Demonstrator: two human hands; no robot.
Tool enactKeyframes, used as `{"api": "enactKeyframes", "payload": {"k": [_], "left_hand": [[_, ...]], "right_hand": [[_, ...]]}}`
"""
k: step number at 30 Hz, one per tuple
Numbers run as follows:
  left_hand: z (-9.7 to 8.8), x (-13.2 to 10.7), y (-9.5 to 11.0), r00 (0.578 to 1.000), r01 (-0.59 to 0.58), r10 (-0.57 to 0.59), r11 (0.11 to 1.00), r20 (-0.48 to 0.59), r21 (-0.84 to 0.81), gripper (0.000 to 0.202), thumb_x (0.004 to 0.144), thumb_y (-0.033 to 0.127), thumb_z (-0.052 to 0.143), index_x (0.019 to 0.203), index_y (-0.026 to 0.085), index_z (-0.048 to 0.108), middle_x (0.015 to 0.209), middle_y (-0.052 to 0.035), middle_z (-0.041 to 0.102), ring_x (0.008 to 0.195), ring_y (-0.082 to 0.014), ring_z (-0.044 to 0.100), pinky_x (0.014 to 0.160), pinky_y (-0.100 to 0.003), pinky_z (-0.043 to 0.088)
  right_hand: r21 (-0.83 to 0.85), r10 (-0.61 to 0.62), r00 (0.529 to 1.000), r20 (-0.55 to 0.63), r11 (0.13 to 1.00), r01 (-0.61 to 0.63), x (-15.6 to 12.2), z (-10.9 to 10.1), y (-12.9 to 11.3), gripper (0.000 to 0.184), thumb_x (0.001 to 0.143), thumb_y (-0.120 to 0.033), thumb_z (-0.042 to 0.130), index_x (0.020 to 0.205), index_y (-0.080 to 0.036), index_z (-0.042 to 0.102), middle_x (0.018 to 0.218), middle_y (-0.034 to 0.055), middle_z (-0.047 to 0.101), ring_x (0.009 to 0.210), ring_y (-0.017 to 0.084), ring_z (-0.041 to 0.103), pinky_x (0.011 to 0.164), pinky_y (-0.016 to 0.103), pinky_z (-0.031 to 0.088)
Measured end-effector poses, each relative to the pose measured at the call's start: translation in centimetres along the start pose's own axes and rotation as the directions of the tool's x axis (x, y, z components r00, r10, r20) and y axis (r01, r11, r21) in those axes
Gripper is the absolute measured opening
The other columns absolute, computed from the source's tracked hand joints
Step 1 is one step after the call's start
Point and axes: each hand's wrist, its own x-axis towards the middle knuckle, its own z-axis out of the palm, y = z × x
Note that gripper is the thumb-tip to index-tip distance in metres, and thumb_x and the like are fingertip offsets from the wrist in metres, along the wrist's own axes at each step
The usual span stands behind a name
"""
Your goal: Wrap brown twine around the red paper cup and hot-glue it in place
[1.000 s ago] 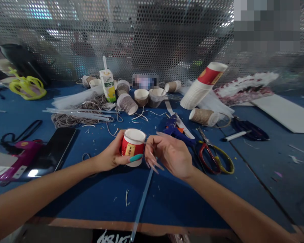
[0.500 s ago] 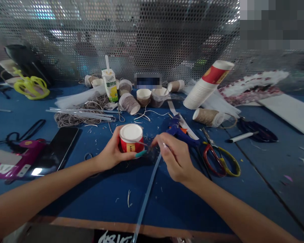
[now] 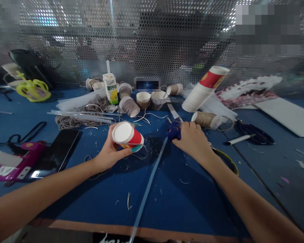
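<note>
While our left hand (image 3: 108,153) curls round the tilted red cup (image 3: 131,136) above the tabletop's (image 3: 172,202) middle, our right hand (image 3: 192,140) sits clenched on the blue glue gun (image 3: 173,131). Cup bare of twine; wrapped cups (image 3: 128,106) lie by the far edge.

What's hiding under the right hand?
The right hand lies on a blue plastic glue gun; only its back end shows, with a long clear glue stick poking out. A yellow scissor handle loop peeks past the wrist. The rest is covered.
</note>
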Motion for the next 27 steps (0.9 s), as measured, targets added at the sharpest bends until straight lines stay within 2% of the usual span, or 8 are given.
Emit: {"api": "enactKeyframes", "payload": {"k": [4, 7, 11, 15, 19, 21, 23, 27], "left_hand": [[-0.2, 0.0, 0.1, 0.991, -0.125, 0.131, 0.983, -0.039, 0.136, 0.066, 0.062, 0.023, 0.080, 0.115, 0.023, 0.041, 0.118, -0.0073, 0.055, 0.120, -0.0252, 0.050, 0.106, -0.044, 0.038], [-0.3, 0.1, 0.0, 0.992, -0.119, 0.122, 0.984, -0.017, 0.133, 0.065, 0.064, 0.022, 0.079, 0.116, 0.024, 0.040, 0.118, -0.0066, 0.054, 0.122, -0.0253, 0.048, 0.107, -0.045, 0.036], [-0.3, 0.2, -0.2, 0.997, -0.001, -0.002, 0.999, 0.077, 0.035, 0.070, 0.066, 0.023, 0.078, 0.122, 0.025, 0.036, 0.126, -0.0086, 0.051, 0.122, -0.0245, 0.048, 0.107, -0.044, 0.036], [-0.2, 0.3, -0.2, 0.985, 0.098, -0.097, 0.995, 0.143, 0.001, 0.070, 0.065, 0.024, 0.078, 0.122, 0.024, 0.038, 0.124, -0.0089, 0.052, 0.118, -0.0249, 0.050, 0.103, -0.044, 0.039], [-0.3, 0.2, -0.3, 0.969, 0.178, -0.169, 0.983, 0.178, -0.037, 0.067, 0.067, 0.027, 0.077, 0.123, 0.025, 0.040, 0.120, -0.0065, 0.055, 0.113, -0.0240, 0.053, 0.103, -0.045, 0.040], [-0.4, 0.1, -0.3, 0.959, 0.222, -0.209, 0.974, 0.192, -0.049, 0.066, 0.068, 0.028, 0.076, 0.124, 0.026, 0.041, 0.119, -0.0060, 0.056, 0.113, -0.0241, 0.054, 0.103, -0.045, 0.041], [-0.5, 0.0, -0.3, 0.953, 0.245, -0.229, 0.968, 0.198, -0.058, 0.064, 0.069, 0.030, 0.076, 0.123, 0.026, 0.043, 0.117, -0.0058, 0.057, 0.111, -0.0243, 0.055, 0.102, -0.045, 0.042], [-0.4, -0.1, -0.2, 0.936, 0.294, -0.263, 0.950, 0.235, -0.108, 0.060, 0.069, 0.031, 0.076, 0.120, 0.025, 0.045, 0.112, -0.0060, 0.060, 0.107, -0.0247, 0.058, 0.097, -0.044, 0.047]], "right_hand": [[0.042, -0.065, 0.989, -0.133, 0.997, 0.071, 0.4, -0.4, 0.5, 0.031, 0.076, -0.033, 0.050, 0.097, -0.009, 0.052, 0.100, 0.0220, 0.057, 0.096, 0.037, 0.053, 0.079, 0.050, 0.043], [0.176, -0.096, 0.965, -0.245, 0.974, 0.141, 0.6, -0.9, 1.5, 0.025, 0.077, -0.032, 0.052, 0.094, -0.013, 0.053, 0.099, 0.0207, 0.060, 0.101, 0.038, 0.053, 0.082, 0.050, 0.043], [0.527, 0.111, 0.957, -0.266, 0.849, 0.048, 0.7, -1.3, 2.6, 0.020, 0.077, -0.038, 0.060, 0.084, -0.020, 0.056, 0.069, 0.0075, 0.064, 0.071, 0.028, 0.063, 0.068, 0.041, 0.048], [0.845, 0.233, 0.964, -0.125, 0.534, -0.020, 0.0, -1.8, 2.1, 0.028, 0.071, -0.044, 0.072, 0.064, -0.022, 0.055, 0.042, -0.0033, 0.052, 0.039, 0.016, 0.052, 0.048, 0.033, 0.045], [0.994, 0.031, 1.000, 0.005, 0.112, -0.009, -1.6, -2.9, 0.2, 0.024, 0.077, -0.041, 0.068, 0.065, -0.021, 0.062, 0.034, -0.0069, 0.045, 0.025, 0.011, 0.041, 0.030, 0.028, 0.034], [0.999, -0.082, 0.996, 0.046, -0.003, -0.047, -2.7, -3.4, -0.8, 0.027, 0.080, -0.043, 0.065, 0.064, -0.020, 0.063, 0.032, -0.0078, 0.044, 0.021, 0.009, 0.037, 0.029, 0.027, 0.035], [0.997, -0.205, 0.977, 0.066, -0.028, -0.073, -3.9, -3.4, -1.4, 0.032, 0.077, -0.046, 0.066, 0.058, -0.021, 0.061, 0.030, -0.0066, 0.046, 0.021, 0.010, 0.041, 0.032, 0.028, 0.041], [0.995, -0.230, 0.970, 0.079, 0.077, -0.063, -5.7, -2.6, -2.2, 0.027, 0.075, -0.043, 0.070, 0.059, -0.023, 0.061, 0.033, -0.0064, 0.048, 0.026, 0.012, 0.047, 0.036, 0.029, 0.046]]}}
